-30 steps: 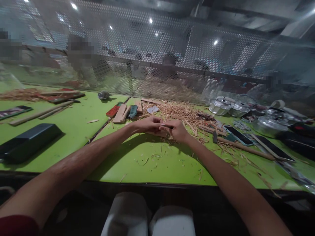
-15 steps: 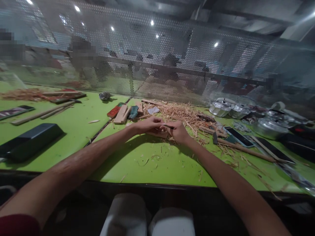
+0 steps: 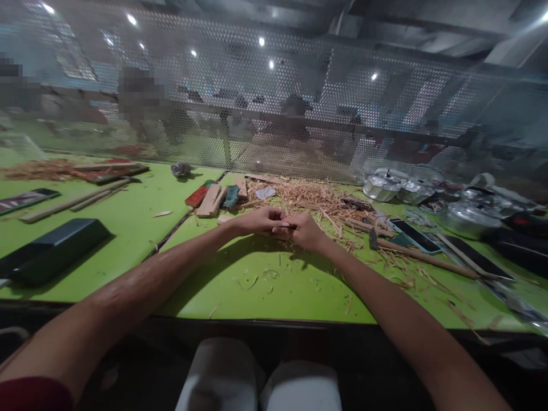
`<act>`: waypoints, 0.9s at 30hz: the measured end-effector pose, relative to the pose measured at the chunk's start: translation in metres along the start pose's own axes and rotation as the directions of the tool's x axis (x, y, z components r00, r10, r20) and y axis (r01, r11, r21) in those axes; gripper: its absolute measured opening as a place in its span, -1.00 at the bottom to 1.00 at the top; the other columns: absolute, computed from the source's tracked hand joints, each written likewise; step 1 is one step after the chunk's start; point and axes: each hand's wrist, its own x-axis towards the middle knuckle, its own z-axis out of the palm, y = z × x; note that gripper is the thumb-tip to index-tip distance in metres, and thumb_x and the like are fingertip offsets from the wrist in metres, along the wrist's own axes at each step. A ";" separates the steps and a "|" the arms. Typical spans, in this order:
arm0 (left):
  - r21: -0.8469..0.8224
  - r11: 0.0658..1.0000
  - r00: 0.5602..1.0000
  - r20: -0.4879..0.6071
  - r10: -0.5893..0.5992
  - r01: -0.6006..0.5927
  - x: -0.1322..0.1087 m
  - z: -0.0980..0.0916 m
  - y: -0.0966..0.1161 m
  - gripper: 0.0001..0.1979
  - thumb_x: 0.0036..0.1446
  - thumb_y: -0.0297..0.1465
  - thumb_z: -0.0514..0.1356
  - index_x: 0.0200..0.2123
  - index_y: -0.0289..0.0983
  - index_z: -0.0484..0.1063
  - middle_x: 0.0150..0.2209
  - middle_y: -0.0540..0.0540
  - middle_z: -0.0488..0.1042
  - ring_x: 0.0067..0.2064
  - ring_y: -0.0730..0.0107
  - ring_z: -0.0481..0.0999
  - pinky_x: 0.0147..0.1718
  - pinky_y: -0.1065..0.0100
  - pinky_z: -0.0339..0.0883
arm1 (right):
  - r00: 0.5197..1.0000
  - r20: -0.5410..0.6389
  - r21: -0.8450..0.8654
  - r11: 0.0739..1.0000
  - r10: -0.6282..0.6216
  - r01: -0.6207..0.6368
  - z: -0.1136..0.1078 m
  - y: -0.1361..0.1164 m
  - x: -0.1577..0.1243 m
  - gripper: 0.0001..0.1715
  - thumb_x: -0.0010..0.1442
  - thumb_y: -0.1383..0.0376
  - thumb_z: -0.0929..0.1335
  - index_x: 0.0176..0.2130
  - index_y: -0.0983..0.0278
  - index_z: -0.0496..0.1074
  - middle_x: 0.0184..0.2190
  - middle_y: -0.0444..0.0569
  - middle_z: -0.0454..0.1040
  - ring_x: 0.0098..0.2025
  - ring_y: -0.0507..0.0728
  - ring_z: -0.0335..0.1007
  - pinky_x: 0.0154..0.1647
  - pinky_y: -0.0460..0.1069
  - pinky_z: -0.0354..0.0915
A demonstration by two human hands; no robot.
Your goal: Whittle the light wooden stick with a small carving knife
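Note:
My left hand (image 3: 259,220) is closed over a pale piece of wood (image 3: 224,218) above the green tabletop, hiding most of it; one end shows left of the fingers. Right against it, my right hand (image 3: 309,232) is closed round a thin dark blade-like tool (image 3: 291,226). That tool lies level between the two hands, its handle hidden in my right fist. The fingertips of both hands nearly touch. Just beyond them spreads a heap of wood shavings (image 3: 308,193).
Wooden blocks (image 3: 208,201) and a red-green box (image 3: 200,194) lie behind my left hand. Rightward are a hammer (image 3: 423,258), a phone (image 3: 415,235) and foil-like silver containers (image 3: 471,218). A dark case (image 3: 55,248) stands left. A perforated screen (image 3: 274,131) closes off the back.
My right wrist has turned slightly, and the thin dark tool has swung from slanting to nearly level. Both hands stay together at the same place.

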 end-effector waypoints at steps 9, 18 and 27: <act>0.040 0.999 1.000 -0.021 -0.016 0.017 -0.001 -0.004 -0.005 -0.51 0.08 0.04 0.38 -0.31 -0.29 0.43 -0.47 0.05 0.37 -0.48 0.52 0.29 -0.50 0.46 0.07 | 0.996 0.087 0.061 0.998 -0.029 0.023 -0.003 0.002 0.000 -0.31 0.30 -0.16 0.35 -0.52 0.34 0.52 -0.61 -0.12 0.32 -0.53 0.00 0.06 -0.42 -0.07 0.01; 0.058 0.998 1.000 -0.025 -0.011 0.012 0.000 -0.006 -0.005 -0.54 0.09 0.01 0.37 -0.35 -0.29 0.42 -0.48 0.04 0.38 -0.48 0.52 0.31 -0.51 0.46 0.11 | 0.999 0.043 0.045 0.999 0.027 -0.029 -0.003 -0.002 0.002 -0.21 0.24 -0.25 0.37 -0.65 0.30 0.37 -0.68 -0.15 0.16 -0.55 -0.01 -0.02 -0.46 -0.05 -0.03; 0.026 1.000 1.000 -0.007 0.014 -0.014 0.000 -0.006 -0.008 -0.52 0.09 0.02 0.39 -0.31 -0.29 0.44 -0.46 0.03 0.38 -0.47 0.52 0.30 -0.49 0.46 0.12 | 0.999 0.050 0.007 1.000 -0.009 0.009 -0.003 0.001 0.000 -0.32 0.30 -0.13 0.36 -0.55 0.35 0.54 -0.64 -0.10 0.32 -0.55 -0.01 0.05 -0.44 -0.06 -0.02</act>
